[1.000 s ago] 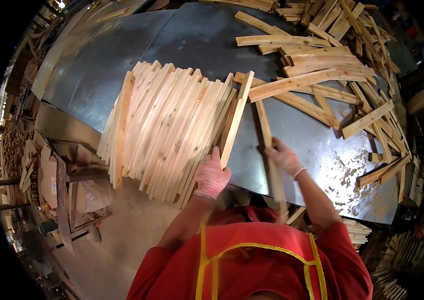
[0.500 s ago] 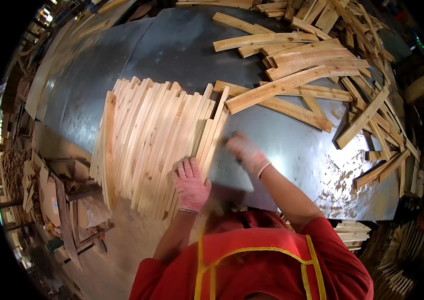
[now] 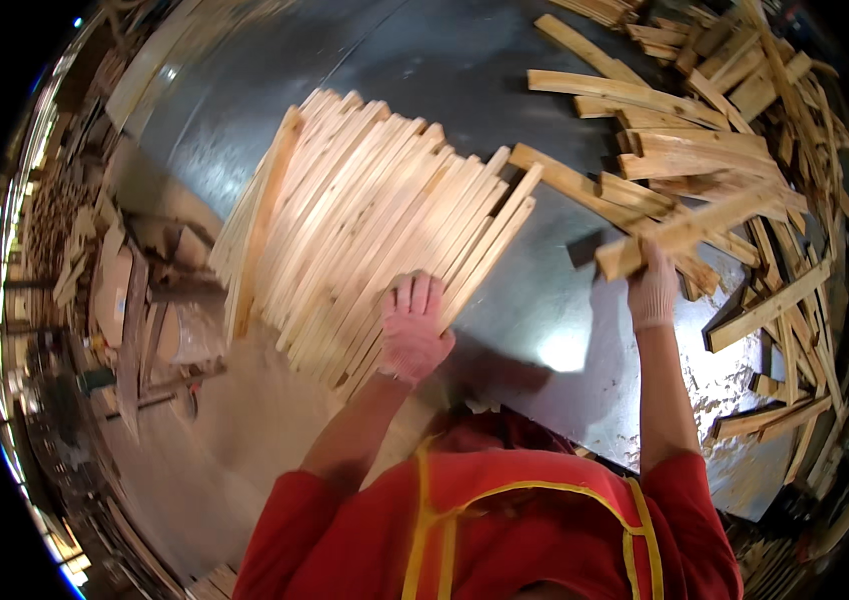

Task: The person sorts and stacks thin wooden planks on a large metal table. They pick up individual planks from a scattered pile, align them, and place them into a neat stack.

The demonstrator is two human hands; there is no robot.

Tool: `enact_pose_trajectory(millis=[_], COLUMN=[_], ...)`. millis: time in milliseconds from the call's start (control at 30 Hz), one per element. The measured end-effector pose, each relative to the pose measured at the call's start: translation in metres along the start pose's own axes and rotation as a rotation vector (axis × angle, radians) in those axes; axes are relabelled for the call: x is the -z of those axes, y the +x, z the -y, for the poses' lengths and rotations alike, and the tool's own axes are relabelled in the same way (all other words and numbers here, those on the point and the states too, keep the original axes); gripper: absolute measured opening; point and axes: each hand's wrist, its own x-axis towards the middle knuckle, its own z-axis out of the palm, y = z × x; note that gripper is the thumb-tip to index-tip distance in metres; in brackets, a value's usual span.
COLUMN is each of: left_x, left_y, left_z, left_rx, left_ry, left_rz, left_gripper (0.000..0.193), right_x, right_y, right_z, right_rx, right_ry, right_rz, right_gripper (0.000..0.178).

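Note:
Narrow pale wooden strips point(image 3: 365, 220) lie side by side in a wide row on the metal tabletop. My left hand point(image 3: 413, 328), in a pinkish knit glove, rests on the near ends at the row's right side, fingers stretched out flat. Farther right, my gloved right hand point(image 3: 653, 285) grips the near end of a wooden board point(image 3: 695, 230). The board is slightly blurred and slants up toward the pile; a dark shadow lies beside its near end. My right thumb is hidden. A darker strip point(image 3: 270, 220) lies along the row's left side.
A heap of loose boards point(image 3: 715, 150) covers the right side of the metal table point(image 3: 425, 60). One short board point(image 3: 770, 305) slants near its right edge. At the left stands a wooden frame point(image 3: 135, 330) with cardboard, beside stacked wood.
My right hand has moved right, away from the strips, and now holds a board at the pile. My left hand stays on the row. The whole view has shifted and turned.

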Motion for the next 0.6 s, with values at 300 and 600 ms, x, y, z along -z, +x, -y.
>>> enact_pose_trajectory(millis=[300, 600], left_x=[-0.012, -0.029], left_y=[-0.018, -0.162], left_z=[0.031, 0.182], left_rx=[-0.035, 0.847], left_ry=[-0.050, -0.441], left_rz=[-0.103, -0.641], left_gripper=[0.079, 0.081], right_x=[-0.011, -0.087], right_y=[-0.268, -0.227], right_z=[-0.187, -0.140], right_rx=[-0.321, -0.348], right_ry=[-0.859, -0.502], right_rz=[0.455, 0.513], right_gripper=[0.068, 0.057])
